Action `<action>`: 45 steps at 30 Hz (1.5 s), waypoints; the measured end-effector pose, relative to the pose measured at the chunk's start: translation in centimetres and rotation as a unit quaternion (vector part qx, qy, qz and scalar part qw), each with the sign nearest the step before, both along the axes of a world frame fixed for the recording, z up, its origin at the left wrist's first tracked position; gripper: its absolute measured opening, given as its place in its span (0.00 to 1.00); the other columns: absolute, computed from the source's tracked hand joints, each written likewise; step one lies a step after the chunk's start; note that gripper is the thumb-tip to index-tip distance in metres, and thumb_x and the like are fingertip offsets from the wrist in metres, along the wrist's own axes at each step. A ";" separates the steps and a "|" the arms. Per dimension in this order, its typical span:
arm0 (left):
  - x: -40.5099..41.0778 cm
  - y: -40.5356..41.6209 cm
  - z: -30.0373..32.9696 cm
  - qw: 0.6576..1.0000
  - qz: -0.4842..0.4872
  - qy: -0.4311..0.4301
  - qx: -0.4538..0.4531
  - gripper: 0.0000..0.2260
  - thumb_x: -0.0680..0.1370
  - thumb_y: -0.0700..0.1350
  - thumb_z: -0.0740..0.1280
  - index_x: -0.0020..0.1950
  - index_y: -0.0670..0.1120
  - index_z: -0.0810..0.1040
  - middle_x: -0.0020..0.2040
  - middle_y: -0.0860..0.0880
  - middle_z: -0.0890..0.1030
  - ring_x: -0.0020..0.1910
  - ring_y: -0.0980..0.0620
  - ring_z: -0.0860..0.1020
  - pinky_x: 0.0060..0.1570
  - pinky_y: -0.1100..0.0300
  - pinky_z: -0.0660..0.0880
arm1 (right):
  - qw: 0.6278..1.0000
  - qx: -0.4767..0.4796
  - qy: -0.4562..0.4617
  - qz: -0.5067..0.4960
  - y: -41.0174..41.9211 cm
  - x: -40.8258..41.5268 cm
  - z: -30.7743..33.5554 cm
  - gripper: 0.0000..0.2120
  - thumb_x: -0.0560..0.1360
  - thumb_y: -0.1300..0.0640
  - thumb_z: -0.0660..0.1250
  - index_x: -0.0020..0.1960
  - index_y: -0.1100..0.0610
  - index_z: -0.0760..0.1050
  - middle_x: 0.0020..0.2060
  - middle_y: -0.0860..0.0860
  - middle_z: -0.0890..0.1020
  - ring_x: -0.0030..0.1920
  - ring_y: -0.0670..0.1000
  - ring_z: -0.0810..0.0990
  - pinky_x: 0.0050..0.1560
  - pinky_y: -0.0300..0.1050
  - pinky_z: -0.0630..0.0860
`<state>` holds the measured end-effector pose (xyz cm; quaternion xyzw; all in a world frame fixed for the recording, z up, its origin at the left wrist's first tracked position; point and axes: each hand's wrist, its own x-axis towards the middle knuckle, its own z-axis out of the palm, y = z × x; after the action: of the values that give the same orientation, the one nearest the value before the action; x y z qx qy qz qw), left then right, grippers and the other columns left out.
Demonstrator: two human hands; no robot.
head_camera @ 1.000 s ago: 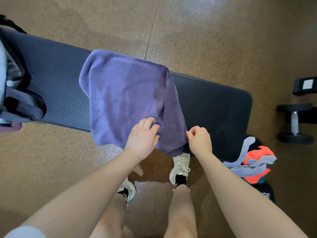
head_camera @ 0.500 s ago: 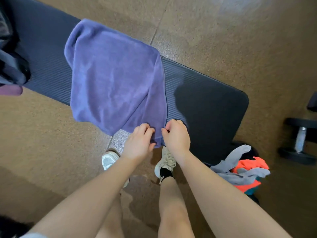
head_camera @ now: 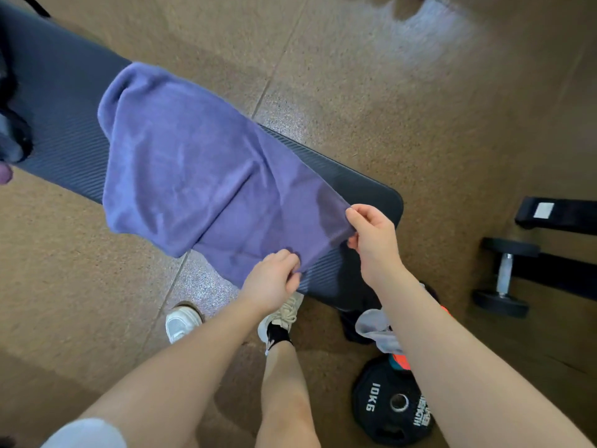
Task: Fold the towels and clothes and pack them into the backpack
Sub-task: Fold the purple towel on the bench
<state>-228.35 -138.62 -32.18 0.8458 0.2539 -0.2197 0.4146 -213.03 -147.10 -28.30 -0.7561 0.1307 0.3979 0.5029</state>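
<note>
Apparently towel (head_camera: pixel 206 176) corners between both hands' fingertips.

One purple towel (head_camera: pixel 193 169) is counted on one dark padded surface (head_camera: pixel 64 101). Two hands are seen, the left (head_camera: pixel 271 281) and the right (head_camera: pixel 374 236). Two shoes (head_camera: pixel 181 321), one dumbbell (head_camera: pixel 504 279), one weight plate (head_camera: pixel 391 405) and one heap of clothes (head_camera: pixel 378 331) are counted on the floor.
</note>
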 end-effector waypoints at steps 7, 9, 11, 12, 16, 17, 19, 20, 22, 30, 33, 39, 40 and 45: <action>3.8 -2.2 2.4 0.988 -0.081 0.012 -0.128 0.09 0.75 0.42 0.64 0.54 0.47 0.77 0.50 0.51 0.79 0.46 0.50 0.77 0.50 0.55 0.74 | 0.944 -0.264 -0.187 0.063 -4.8 5.7 -0.4 0.08 0.78 0.57 0.62 0.55 0.56 0.76 0.52 0.54 0.79 0.54 0.56 0.77 0.56 0.51 0.74; 4.0 -2.0 2.4 0.981 -0.143 0.058 -0.117 0.16 0.76 0.43 0.62 0.64 0.48 0.73 0.59 0.49 0.77 0.55 0.49 0.75 0.55 0.57 0.72 | 0.912 -0.346 -0.184 0.125 -5.3 6.1 -0.2 0.15 0.78 0.56 0.61 0.65 0.57 0.70 0.62 0.57 0.72 0.60 0.58 0.73 0.59 0.53 0.71; 3.6 -1.0 2.4 0.983 -0.138 0.081 -0.087 0.18 0.78 0.43 0.60 0.68 0.47 0.69 0.64 0.46 0.73 0.62 0.46 0.72 0.59 0.56 0.69 | 0.888 -0.354 -0.206 0.208 -4.3 5.5 0.2 0.16 0.78 0.56 0.61 0.65 0.57 0.69 0.64 0.58 0.69 0.63 0.59 0.70 0.61 0.54 0.68; 3.2 -0.3 2.3 0.987 -0.111 0.088 -0.079 0.18 0.78 0.43 0.59 0.69 0.46 0.68 0.65 0.45 0.71 0.63 0.45 0.71 0.60 0.56 0.68 | 0.885 -0.323 -0.215 0.256 -3.4 4.9 0.2 0.14 0.78 0.58 0.61 0.64 0.57 0.70 0.63 0.58 0.69 0.62 0.59 0.70 0.61 0.52 0.67; 0.4 4.0 2.2 0.994 0.016 0.097 -0.057 0.16 0.78 0.42 0.60 0.66 0.45 0.71 0.63 0.45 0.74 0.60 0.46 0.73 0.59 0.58 0.68 | 0.888 -0.168 -0.197 0.381 2.3 1.4 0.7 0.09 0.77 0.61 0.61 0.56 0.58 0.74 0.58 0.55 0.72 0.57 0.56 0.74 0.58 0.45 0.68; -0.4 5.5 2.2 0.993 0.041 0.099 -0.044 0.16 0.77 0.42 0.60 0.65 0.45 0.72 0.61 0.45 0.75 0.58 0.46 0.74 0.59 0.58 0.68 | 0.885 -0.147 -0.196 0.395 4.1 0.6 0.8 0.09 0.77 0.61 0.61 0.55 0.58 0.75 0.58 0.54 0.72 0.56 0.55 0.74 0.56 0.44 0.68; -2.4 9.0 2.0 0.991 0.091 0.099 -0.013 0.14 0.77 0.41 0.61 0.62 0.45 0.73 0.58 0.45 0.76 0.57 0.45 0.74 0.57 0.56 0.69 | 0.877 -0.115 -0.194 0.424 8.3 -1.1 0.8 0.09 0.77 0.61 0.61 0.55 0.58 0.75 0.58 0.55 0.72 0.55 0.55 0.75 0.58 0.45 0.70; -3.3 10.8 1.9 0.988 0.117 0.099 0.002 0.13 0.77 0.41 0.60 0.61 0.45 0.74 0.57 0.45 0.76 0.56 0.45 0.75 0.57 0.55 0.70 | 0.873 -0.103 -0.193 0.437 10.4 -1.8 0.8 0.09 0.77 0.60 0.61 0.56 0.58 0.76 0.58 0.55 0.73 0.54 0.56 0.76 0.59 0.47 0.70; -5.2 14.4 1.8 0.981 0.166 0.096 0.033 0.13 0.77 0.41 0.60 0.61 0.44 0.74 0.58 0.45 0.77 0.56 0.44 0.75 0.56 0.56 0.69 | 0.856 -0.073 -0.209 0.467 14.6 -3.3 0.8 0.09 0.77 0.60 0.62 0.56 0.58 0.76 0.58 0.55 0.73 0.52 0.56 0.76 0.58 0.50 0.70; -7.8 25.7 -1.8 0.954 0.291 0.045 0.046 0.11 0.78 0.40 0.60 0.58 0.41 0.76 0.55 0.41 0.78 0.54 0.42 0.76 0.50 0.58 0.67 | 0.709 -0.044 -0.382 0.591 30.3 -6.8 -4.3 0.13 0.78 0.59 0.58 0.58 0.60 0.77 0.56 0.59 0.77 0.56 0.63 0.74 0.53 0.54 0.70; -7.0 27.9 -3.5 0.947 0.319 0.011 0.034 0.11 0.78 0.41 0.61 0.59 0.41 0.76 0.55 0.41 0.78 0.53 0.42 0.76 0.53 0.58 0.68 | 0.635 -0.162 -0.463 0.597 33.8 -6.7 -7.2 0.16 0.78 0.55 0.58 0.65 0.58 0.71 0.64 0.58 0.73 0.66 0.60 0.67 0.62 0.54 0.62; -3.0 29.6 -4.3 0.940 0.339 0.029 0.037 0.13 0.78 0.48 0.62 0.59 0.41 0.73 0.56 0.43 0.75 0.55 0.42 0.74 0.52 0.47 0.72 | 0.691 -0.345 -0.338 0.537 36.4 -4.3 -8.4 0.19 0.77 0.44 0.59 0.58 0.58 0.72 0.56 0.57 0.79 0.61 0.59 0.73 0.62 0.51 0.62; -2.3 29.7 -4.2 0.937 0.344 0.047 0.039 0.14 0.78 0.49 0.62 0.59 0.42 0.72 0.57 0.43 0.75 0.56 0.42 0.74 0.51 0.48 0.72 | 0.721 -0.314 -0.293 0.544 36.7 -3.7 -8.2 0.16 0.76 0.46 0.62 0.55 0.57 0.75 0.53 0.55 0.81 0.59 0.57 0.75 0.59 0.48 0.64; -0.6 30.4 -3.3 0.928 0.369 0.042 -0.028 0.06 0.76 0.47 0.64 0.45 0.44 0.74 0.47 0.45 0.80 0.47 0.44 0.75 0.39 0.55 0.66 | 0.853 -0.114 -0.171 0.480 36.9 -1.9 -6.3 0.03 0.73 0.62 0.67 0.44 0.56 0.76 0.39 0.51 0.78 0.40 0.46 0.75 0.46 0.39 0.69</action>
<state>-228.96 -108.19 -35.50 0.6706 0.5589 -0.0936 0.4786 -214.97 -110.16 -34.59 -0.8330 -0.2920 0.4367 0.1737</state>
